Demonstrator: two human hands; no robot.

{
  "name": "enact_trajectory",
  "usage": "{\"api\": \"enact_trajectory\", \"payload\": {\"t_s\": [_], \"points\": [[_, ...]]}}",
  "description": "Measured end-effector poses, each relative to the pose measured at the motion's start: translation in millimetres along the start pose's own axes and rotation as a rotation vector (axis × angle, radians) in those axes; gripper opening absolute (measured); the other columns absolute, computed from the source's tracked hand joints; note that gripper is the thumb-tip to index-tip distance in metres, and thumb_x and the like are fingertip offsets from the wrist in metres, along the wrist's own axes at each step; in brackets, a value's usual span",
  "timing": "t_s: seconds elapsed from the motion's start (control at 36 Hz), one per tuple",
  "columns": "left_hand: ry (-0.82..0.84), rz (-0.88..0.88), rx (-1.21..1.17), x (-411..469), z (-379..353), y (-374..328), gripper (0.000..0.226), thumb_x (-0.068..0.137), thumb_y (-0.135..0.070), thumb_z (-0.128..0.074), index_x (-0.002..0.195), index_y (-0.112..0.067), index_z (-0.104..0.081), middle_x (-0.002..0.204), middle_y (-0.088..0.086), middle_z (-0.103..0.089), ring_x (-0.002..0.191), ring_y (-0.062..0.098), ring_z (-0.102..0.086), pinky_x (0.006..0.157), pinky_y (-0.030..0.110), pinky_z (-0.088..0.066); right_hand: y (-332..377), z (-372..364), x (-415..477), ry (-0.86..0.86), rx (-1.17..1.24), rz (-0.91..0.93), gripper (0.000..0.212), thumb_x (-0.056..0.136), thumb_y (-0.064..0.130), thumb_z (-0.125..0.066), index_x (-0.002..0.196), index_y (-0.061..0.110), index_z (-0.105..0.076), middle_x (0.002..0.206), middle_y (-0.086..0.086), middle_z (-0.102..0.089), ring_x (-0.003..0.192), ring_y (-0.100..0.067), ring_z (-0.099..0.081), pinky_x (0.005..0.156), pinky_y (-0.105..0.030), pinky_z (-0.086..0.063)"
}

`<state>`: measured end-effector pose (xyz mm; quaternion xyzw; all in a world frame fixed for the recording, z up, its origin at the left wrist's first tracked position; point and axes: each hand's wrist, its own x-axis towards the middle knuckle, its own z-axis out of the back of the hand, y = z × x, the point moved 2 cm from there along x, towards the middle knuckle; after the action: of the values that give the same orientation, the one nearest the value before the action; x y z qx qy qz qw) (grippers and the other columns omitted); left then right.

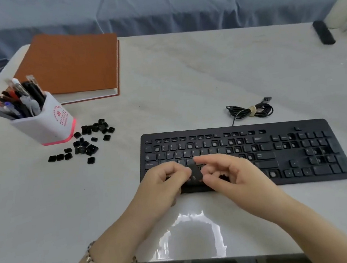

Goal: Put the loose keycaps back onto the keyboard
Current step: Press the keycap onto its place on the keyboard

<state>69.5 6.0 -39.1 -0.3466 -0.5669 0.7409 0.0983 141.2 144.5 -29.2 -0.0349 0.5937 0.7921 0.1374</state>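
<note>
Two hands are working one keycap [194, 172] between them, low over the near-left part of the keyboard [276, 157]. The left hand [165, 184] is pinching the keycap's left edge with curled fingertips. The right hand [234, 175] is gripping the other edge between thumb and fingers, forefinger reaching over the far end.

The keycap is an oblong one. Its long axis is running away from the person, roughly crosswise to the key rows, printed face up with the white lettering at the near end. Judging by that, the step in hand is working out which way round it goes, not yet seating it.

The next move is likely calling for a quarter turn so the long side lies along a row. Then it needs lining up over a matching open socket and pressing straight down. Many sockets [229, 151] are sitting bare beyond and right of the right hand. A heap of loose caps [88, 139] is waiting well to the left of the left hand.
</note>
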Motion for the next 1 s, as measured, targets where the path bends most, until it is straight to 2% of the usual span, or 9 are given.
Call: {"api": "enact_trajectory", "payload": {"t_s": [0.25, 0.33, 0.42, 0.5, 0.58, 0.67, 0.75, 0.89, 1.0], "points": [[0.183, 0.049, 0.035, 6.3, -13.7, -4.0, 0.042, 0.093, -0.018, -0.049, 0.051, -0.026, -0.052, 0.051, -0.008, -0.038, 0.048, 0.008, -0.031, 0.047, 0.016, -0.029, -5.4, 18.3, -4.3, 0.051, -0.083, 0.079, 0.035, 0.082, 0.013, -0.067, 0.099, 0.043, -0.062, 0.062, 0.014, -0.049, 0.06, 0.001, -0.044, 0.063, -0.007, -0.036], [0.244, 0.087, 0.034, 7.6, -21.0, -2.8, 0.042, 0.093, -0.022, -0.051, 0.051, -0.025, -0.052, 0.054, -0.006, -0.038, 0.048, 0.008, -0.031, 0.047, 0.015, -0.03, -13.3, 25.9, -8.7, 0.038, -0.145, 0.127, 0.032, 0.08, 0.014, -0.069, 0.1, 0.04, -0.066, 0.068, 0.005, -0.05, 0.062, -0.003, -0.044, 0.062, -0.01, -0.036], [0.283, 0.15, 0.006, 8.3, -32.3, 0.5, 0.037, 0.094, -0.023, -0.051, 0.057, -0.02, -0.048, 0.054, -0.005, -0.036, 0.046, 0.005, -0.031, 0.047, 0.014, -0.031, -20.0, 32.6, -13.7, 0.017, -0.163, 0.155, 0.035, 0.077, 0.012, -0.073, 0.097, 0.04, -0.066, 0.083, 0.016, -0.058, 0.066, -0.002, -0.048, 0.062, -0.013, -0.042], [0.286, 0.227, -0.069, 10.5, -45.5, 6.8, 0.038, 0.095, -0.02, -0.052, 0.057, -0.02, -0.052, 0.052, -0.006, -0.035, 0.043, 0.004, -0.032, 0.044, 0.013, -0.031, -29.6, 38.5, -17.1, 0.006, -0.235, 0.151, 0.038, 0.075, 0.015, -0.075, 0.101, 0.041, -0.064, 0.078, 0.029, -0.055, 0.07, -0.001, -0.05, 0.063, -0.01, -0.04], [0.299, 0.276, -0.131, 13.8, -59.5, 10.7, 0.024, 0.094, -0.016, -0.053, 0.072, -0.011, -0.06, 0.052, -0.006, -0.035, 0.043, 0.003, -0.031, 0.043, 0.012, -0.027, -39.3, 42.3, -19.6, -0.009, -0.283, 0.184, 0.034, 0.072, 0.023, -0.075, 0.101, 0.039, -0.069, 0.073, 0.022, -0.051, 0.07, -0.006, -0.05, 0.065, -0.008, -0.038], [0.261, 0.289, -0.154, 18.4, -72.5, 12.8, 0.013, 0.093, -0.013, -0.055, 0.086, -0.006, -0.063, 0.053, -0.004, -0.035, 0.043, 0.004, -0.03, 0.042, 0.012, -0.026, -48.8, 50.6, -23.1, -0.032, -0.315, 0.193, 0.038, 0.071, 0.024, -0.074, 0.101, 0.044, -0.064, 0.075, 0.02, -0.054, 0.07, -0.01, -0.05, 0.063, -0.011, -0.039], [0.199, 0.247, -0.115, 21.9, -82.2, 12.5, 0.014, 0.092, -0.013, -0.056, 0.091, -0.004, -0.067, 0.056, -0.001, -0.036, 0.044, 0.006, -0.031, 0.044, 0.014, -0.028, -59.5, 63.3, -27.7, -0.099, -0.353, 0.17, 0.035, 0.071, 0.017, -0.079, 0.079, 0.048, -0.065, 0.065, 0.008, -0.055, 0.066, -0.007, -0.051, 0.06, -0.01, -0.037], [0.104, 0.183, -0.038, 25.8, -94.2, 8.7, 0.016, 0.094, -0.019, -0.053, 0.095, -0.011, -0.067, 0.059, -0.004, -0.04, 0.044, 0.005, -0.034, 0.046, 0.015, -0.031, -81.7, 82.1, -33.1, -0.211, -0.409, 0.071, 0.03, 0.066, 0.011, -0.082, 0.081, 0.032, -0.067, 0.07, 0.03, -0.057, 0.069, 0.001, -0.053, 0.063, -0.005, -0.038], [0.03, 0.232, -0.083, 30.9, -94.6, 8.8, 0.027, 0.091, -0.008, -0.039, 0.095, -0.013, -0.066, 0.058, -0.004, -0.038, 0.045, 0.007, -0.031, 0.041, 0.015, -0.027, -96.8, 104.9, -39.1, -0.32, -0.381, 0.013, 0.037, 0.068, 0.007, -0.08, 0.077, 0.037, -0.059, 0.067, 0.009, -0.059, 0.067, -0.003, -0.052, 0.063, -0.008, -0.04]]}}
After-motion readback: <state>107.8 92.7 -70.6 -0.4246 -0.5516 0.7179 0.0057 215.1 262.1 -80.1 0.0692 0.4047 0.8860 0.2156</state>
